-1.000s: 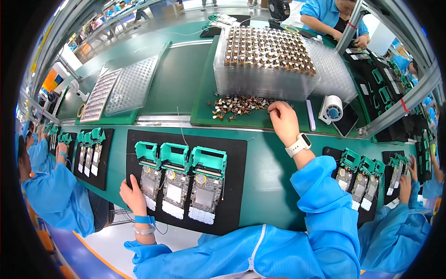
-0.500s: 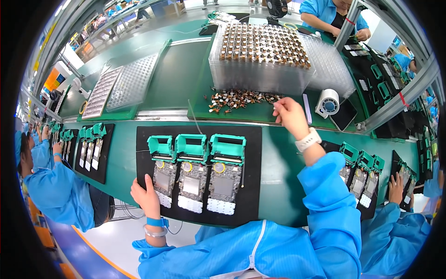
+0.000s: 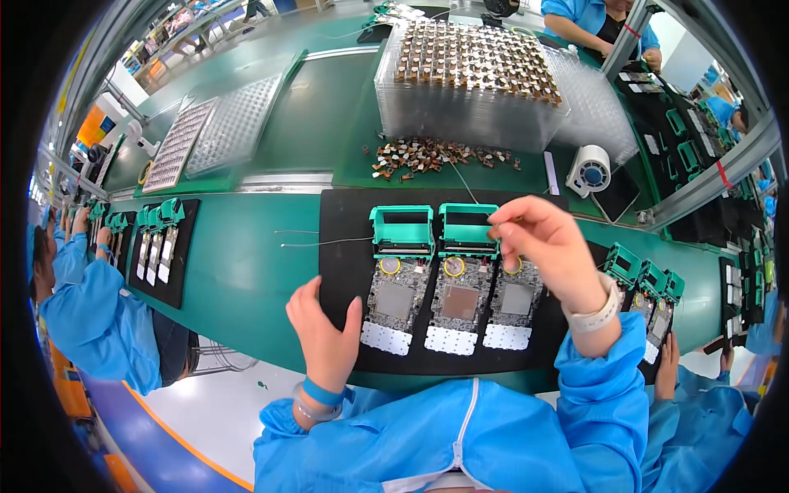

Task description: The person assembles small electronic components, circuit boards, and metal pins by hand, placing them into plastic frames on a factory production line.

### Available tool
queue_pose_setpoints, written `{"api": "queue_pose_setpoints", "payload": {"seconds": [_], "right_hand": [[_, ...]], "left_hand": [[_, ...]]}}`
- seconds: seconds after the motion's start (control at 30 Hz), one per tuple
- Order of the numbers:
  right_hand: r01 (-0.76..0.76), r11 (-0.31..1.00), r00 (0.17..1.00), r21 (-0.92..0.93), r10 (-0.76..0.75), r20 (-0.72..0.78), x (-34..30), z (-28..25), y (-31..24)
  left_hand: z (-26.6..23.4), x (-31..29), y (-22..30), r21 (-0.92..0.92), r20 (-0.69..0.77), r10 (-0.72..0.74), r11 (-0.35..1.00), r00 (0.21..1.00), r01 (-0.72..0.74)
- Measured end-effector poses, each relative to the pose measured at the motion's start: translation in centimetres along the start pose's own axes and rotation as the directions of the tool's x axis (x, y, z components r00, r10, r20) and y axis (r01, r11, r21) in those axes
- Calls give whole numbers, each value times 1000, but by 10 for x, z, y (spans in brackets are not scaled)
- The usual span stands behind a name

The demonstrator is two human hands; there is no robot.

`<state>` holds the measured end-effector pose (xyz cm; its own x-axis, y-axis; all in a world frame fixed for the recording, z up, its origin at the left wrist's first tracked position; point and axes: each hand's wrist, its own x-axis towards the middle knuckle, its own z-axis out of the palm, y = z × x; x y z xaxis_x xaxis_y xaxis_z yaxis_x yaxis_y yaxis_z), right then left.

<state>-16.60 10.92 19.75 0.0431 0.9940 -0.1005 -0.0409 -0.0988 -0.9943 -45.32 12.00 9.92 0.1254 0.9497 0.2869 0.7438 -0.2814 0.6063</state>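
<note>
Black matting [image 3: 345, 222] lies under the right hand [image 3: 549, 253], which pinches a small brown part [image 3: 494, 232] beside a green frame [image 3: 467, 215]. Three circuit boards [image 3: 456, 306] sit between this hand and the left hand [image 3: 327, 337], whose thumb and fingers are spread. Loose parts [image 3: 427, 156] lie beyond both hands.
</note>
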Motion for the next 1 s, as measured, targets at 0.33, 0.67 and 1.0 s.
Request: {"api": "queue_pose_setpoints", "payload": {"seconds": [0.33,0.67,1.0], "right_hand": [[391,766,916,-510,-377,136,20,53,13],[544,642,837,-540,-456,301,27,71,29],[525,659,846,-539,-475,244,25,77,34]], "left_hand": [[25,46,28,-319,278,-1,943,961,93],[8,44,28,-790,517,26,399,855,466],[9,39,28,-826,484,52,359,874,436]]}}
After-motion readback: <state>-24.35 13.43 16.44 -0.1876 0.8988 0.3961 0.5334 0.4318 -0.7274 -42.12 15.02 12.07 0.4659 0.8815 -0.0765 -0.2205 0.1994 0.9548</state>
